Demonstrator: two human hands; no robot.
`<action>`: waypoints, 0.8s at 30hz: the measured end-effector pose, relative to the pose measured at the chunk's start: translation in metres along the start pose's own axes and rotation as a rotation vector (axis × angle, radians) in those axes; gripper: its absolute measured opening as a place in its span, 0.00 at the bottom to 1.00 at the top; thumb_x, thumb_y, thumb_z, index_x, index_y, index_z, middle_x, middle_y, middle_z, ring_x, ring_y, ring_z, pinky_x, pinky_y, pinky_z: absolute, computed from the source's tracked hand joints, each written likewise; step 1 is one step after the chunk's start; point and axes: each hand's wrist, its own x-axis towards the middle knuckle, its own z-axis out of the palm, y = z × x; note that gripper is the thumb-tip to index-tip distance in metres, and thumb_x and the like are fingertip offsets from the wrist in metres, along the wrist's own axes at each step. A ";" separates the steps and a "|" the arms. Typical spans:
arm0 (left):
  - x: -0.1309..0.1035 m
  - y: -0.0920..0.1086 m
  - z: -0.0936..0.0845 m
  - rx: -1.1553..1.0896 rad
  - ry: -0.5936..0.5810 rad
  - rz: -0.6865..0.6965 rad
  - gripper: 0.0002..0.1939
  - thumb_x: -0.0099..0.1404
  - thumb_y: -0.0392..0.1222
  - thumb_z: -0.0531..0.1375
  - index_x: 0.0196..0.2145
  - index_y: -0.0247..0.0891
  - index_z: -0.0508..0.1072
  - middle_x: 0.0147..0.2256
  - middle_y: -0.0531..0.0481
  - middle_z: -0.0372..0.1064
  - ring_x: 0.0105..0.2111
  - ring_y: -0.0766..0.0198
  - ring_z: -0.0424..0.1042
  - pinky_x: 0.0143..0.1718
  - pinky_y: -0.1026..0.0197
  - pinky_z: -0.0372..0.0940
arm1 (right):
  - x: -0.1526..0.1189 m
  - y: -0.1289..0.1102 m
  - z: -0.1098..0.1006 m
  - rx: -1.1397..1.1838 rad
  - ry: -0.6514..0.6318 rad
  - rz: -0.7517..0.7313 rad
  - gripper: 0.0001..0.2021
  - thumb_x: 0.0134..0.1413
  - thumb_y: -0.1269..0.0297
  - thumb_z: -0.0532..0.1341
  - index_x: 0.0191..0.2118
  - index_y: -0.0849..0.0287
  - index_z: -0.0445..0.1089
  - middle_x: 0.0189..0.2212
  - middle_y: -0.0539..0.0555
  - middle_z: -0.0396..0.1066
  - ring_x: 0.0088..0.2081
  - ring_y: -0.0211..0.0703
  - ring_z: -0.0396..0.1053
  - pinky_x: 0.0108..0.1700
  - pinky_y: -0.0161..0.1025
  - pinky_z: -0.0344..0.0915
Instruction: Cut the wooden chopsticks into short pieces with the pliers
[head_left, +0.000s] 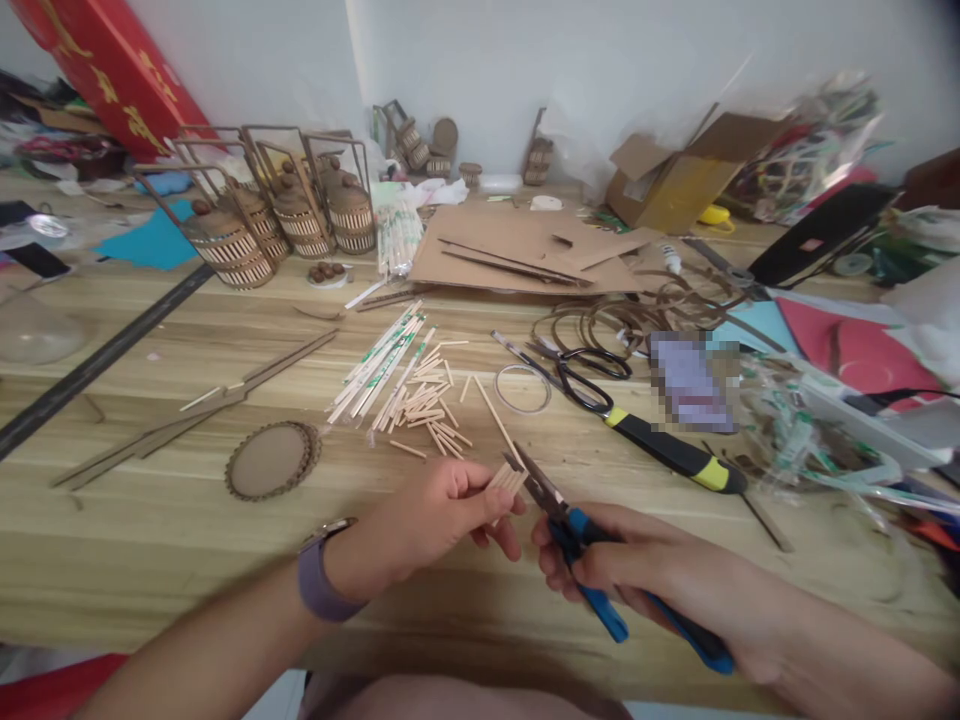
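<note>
My left hand [457, 510], a purple watch strap on its wrist, pinches a small row of short wooden sticks [507, 478]. My right hand [630, 565] is wrapped round the blue handles of a pair of pliers [566, 525], whose parted jaws are beside those sticks. One longer wooden stick [495, 415] reaches from the table toward the jaws; I cannot tell whether they touch it. Beyond my left hand lie a loose pile of cut stick pieces [427, 405] and several chopsticks in printed wrappers [382, 360].
Scalloped cardboard discs [274, 460] and cardboard strips [225, 395] lie leftward. Black-handled scissors [589, 380], a tape ring [523, 388] and a black-yellow tool handle [671, 450] lie rightward. Lidded miniature baskets [232, 245], flat cardboard [517, 240] and an open box [682, 170] stand at the back.
</note>
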 end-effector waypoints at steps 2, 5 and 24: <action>-0.001 0.000 0.001 0.013 -0.020 0.008 0.21 0.66 0.56 0.55 0.33 0.33 0.73 0.27 0.49 0.74 0.28 0.66 0.71 0.32 0.66 0.61 | 0.000 0.000 0.002 0.021 -0.042 -0.013 0.11 0.43 0.67 0.60 0.37 0.59 0.72 0.35 0.53 0.70 0.38 0.44 0.66 0.41 0.39 0.64; -0.001 0.002 0.002 0.022 -0.044 0.019 0.21 0.67 0.55 0.54 0.31 0.33 0.72 0.26 0.49 0.73 0.28 0.67 0.71 0.31 0.67 0.61 | 0.001 -0.002 0.005 0.035 -0.008 0.016 0.11 0.42 0.66 0.60 0.36 0.59 0.71 0.35 0.54 0.70 0.40 0.45 0.66 0.40 0.39 0.64; -0.001 0.005 0.004 0.112 -0.041 0.034 0.22 0.68 0.56 0.52 0.28 0.34 0.71 0.23 0.51 0.70 0.25 0.68 0.68 0.29 0.67 0.61 | 0.006 -0.012 0.015 -0.130 0.057 0.075 0.11 0.37 0.62 0.60 0.31 0.58 0.67 0.29 0.52 0.69 0.34 0.43 0.67 0.31 0.36 0.63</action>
